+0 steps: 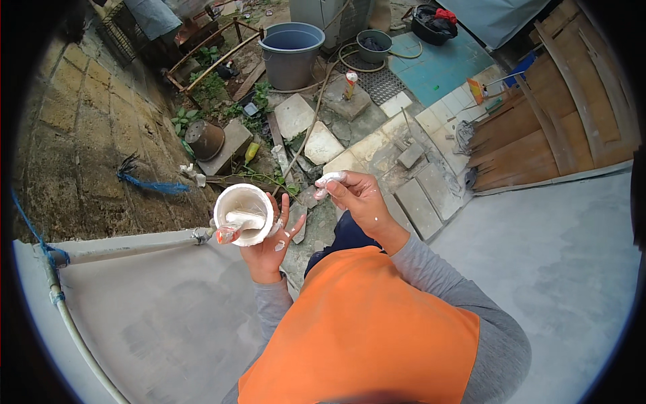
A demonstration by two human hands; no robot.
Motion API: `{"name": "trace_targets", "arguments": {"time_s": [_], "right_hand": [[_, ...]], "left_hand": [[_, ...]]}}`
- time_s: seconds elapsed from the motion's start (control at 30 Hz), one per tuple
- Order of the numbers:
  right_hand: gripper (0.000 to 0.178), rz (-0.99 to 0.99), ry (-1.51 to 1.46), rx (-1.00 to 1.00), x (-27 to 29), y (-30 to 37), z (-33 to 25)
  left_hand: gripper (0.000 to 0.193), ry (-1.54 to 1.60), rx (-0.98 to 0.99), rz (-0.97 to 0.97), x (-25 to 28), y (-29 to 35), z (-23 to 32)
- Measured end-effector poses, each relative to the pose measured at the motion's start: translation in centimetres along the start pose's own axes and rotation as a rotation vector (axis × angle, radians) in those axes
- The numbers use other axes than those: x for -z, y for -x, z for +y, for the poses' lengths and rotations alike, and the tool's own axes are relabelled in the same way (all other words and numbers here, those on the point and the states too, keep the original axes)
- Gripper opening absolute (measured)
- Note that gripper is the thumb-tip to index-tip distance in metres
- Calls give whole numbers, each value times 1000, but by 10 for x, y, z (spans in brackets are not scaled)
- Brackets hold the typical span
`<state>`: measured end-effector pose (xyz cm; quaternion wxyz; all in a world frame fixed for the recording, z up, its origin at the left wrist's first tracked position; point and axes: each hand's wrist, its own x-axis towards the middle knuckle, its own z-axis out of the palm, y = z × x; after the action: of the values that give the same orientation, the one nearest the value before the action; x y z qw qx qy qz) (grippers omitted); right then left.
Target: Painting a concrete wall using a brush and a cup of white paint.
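Observation:
A white cup (219, 205) with thick white paste (245, 221) inside is held up by my left hand (274, 244). The hand is beneath and beside it, with some fingers stretched out past the rim and white smears on the skin. A brush or spatula with an orange-red handle (229, 233) leans in the cup, its working end covered in paste. To the right of the cup, apart from it, my right hand (363, 202) is closed in a pinch. White paste coats its fingertips; whether they hold anything more is hidden.
Grey-plastered low walls (182, 303) lie on both sides. A mossy block wall (87, 148) rises at left, wooden boards (552, 128) at right. Ahead are uneven paving slabs (293, 116), a large grey tub (293, 64), a hose (311, 128), and a brown pot (204, 140).

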<state>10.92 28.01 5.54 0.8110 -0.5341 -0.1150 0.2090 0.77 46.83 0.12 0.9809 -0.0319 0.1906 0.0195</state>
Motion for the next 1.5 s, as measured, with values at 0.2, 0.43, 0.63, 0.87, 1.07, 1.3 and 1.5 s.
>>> {"name": "trace_targets", "arguments": {"time_s": [0.2,0.43,0.63,0.87,1.07,1.3,1.5], "right_hand": [[15,162,35,92,53,-20,-1],[23,340,-182,39,131,-75,-31],[8,327,-68,115,238,-140,-74],[12,532,111,161,350,-158,-143],[16,669,268,192,410,-163,-176],[8,892,224,198,475,-196,-192],[18,1013,194,227,536,-289,-228]], "left_hand": [[47,-69,149,48,-23,-67,-28],[43,-157,224,151,-62,-162,-76],[39,-239,245,138,-117,-270,-136],[35,-314,296,-1,-194,-400,-199],[39,-287,410,41,-217,-485,-247],[37,-298,614,58,-237,-578,-310],[38,-357,614,205,-261,-673,-336]]}}
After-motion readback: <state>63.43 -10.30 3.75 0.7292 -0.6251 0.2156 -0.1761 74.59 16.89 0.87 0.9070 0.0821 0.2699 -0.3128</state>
